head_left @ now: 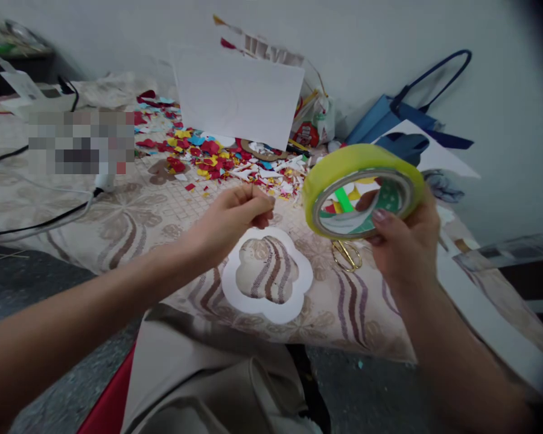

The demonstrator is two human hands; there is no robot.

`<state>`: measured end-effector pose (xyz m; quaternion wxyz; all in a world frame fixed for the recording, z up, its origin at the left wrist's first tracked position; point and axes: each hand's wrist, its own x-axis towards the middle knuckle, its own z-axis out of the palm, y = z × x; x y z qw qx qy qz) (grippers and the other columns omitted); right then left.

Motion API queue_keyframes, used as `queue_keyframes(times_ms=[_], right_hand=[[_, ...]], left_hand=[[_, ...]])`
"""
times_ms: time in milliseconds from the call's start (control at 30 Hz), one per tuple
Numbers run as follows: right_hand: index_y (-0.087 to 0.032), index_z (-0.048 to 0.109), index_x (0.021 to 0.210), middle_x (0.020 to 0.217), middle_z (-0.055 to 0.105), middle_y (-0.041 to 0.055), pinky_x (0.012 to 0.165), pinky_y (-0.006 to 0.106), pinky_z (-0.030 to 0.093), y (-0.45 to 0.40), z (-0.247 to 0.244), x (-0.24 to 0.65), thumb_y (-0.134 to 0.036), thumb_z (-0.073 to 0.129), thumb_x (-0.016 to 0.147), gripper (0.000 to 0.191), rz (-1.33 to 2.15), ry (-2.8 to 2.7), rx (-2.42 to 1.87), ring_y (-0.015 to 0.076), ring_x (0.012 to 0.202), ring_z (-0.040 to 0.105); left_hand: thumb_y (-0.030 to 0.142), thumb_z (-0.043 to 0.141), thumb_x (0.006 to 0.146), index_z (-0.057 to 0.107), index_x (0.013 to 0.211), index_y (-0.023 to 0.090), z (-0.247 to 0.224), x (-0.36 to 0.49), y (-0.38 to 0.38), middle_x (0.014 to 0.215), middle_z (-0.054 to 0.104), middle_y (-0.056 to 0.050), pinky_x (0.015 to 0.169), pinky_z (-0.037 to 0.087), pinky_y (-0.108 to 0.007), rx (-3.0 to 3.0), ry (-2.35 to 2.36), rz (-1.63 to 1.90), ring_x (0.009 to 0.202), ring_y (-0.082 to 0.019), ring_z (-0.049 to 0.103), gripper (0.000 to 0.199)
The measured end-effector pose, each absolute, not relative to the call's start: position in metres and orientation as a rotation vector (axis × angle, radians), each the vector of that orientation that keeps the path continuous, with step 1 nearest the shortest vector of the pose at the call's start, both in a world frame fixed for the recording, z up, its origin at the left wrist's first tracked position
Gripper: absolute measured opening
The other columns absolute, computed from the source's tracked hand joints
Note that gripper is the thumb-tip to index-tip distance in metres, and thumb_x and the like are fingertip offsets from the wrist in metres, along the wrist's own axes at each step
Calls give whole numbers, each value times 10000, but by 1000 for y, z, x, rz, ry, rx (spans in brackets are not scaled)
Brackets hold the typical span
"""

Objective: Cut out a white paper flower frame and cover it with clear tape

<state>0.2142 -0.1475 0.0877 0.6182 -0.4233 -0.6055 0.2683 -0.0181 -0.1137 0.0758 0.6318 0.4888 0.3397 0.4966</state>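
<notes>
My right hand grips a wide roll of clear yellowish tape, with the thumb inside its cardboard core. To the left, my left hand is closed in a pinch; whatever its fingertips hold, if anything, is too small or too clear to make out. Just below that hand, a white flower-shaped paper ring lies flat on the patterned tablecloth. Gold-handled scissors rest on the cloth beneath the tape roll, their blades not visible.
Colourful paper scraps cover the back of the table, before a leaning white sheet. At the back right stands a blue bag, with white paper beside it. Cables run across the left side.
</notes>
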Motion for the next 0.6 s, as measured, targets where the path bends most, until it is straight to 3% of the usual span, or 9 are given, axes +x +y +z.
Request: queue_keyframes(times_ms=[100, 200, 433, 600], right_hand=[[-302, 585, 1069, 868, 615, 6, 649, 321, 464, -153, 98, 229, -253, 713, 704, 390, 380, -1608, -1066, 165, 746, 587], [-325, 588, 1117, 921, 616, 33, 688, 344, 470, -160, 101, 240, -289, 726, 699, 441, 334, -1769, -1191, 190, 773, 591], [-282, 567, 1052, 821, 598, 1, 608, 300, 454, -171, 50, 238, -367, 683, 735, 348, 945, -1546, -1232, 167, 700, 560], [-265, 539, 1050, 828, 597, -5, 678, 318, 468, -193, 3, 220, -379, 577, 802, 275, 912, -1348, -1384, 172, 737, 568]], left_hand=[[124, 588, 784, 553, 526, 160, 78, -40, -108, 552, 535, 1, 558, 386, -232, 1215, 888, 1095, 523, -87, 469, 263], [150, 611, 768, 574, 534, 161, 73, -59, -107, 546, 535, -4, 545, 389, -230, 1258, 976, 1041, 520, -93, 476, 237], [284, 606, 768, 615, 602, 187, 35, -80, -124, 612, 589, -14, 634, 410, -265, 1371, 1045, 805, 593, -126, 511, 193], [320, 587, 787, 582, 643, 179, 17, -81, -136, 650, 583, 7, 655, 410, -256, 1271, 1072, 718, 639, -122, 519, 202]])
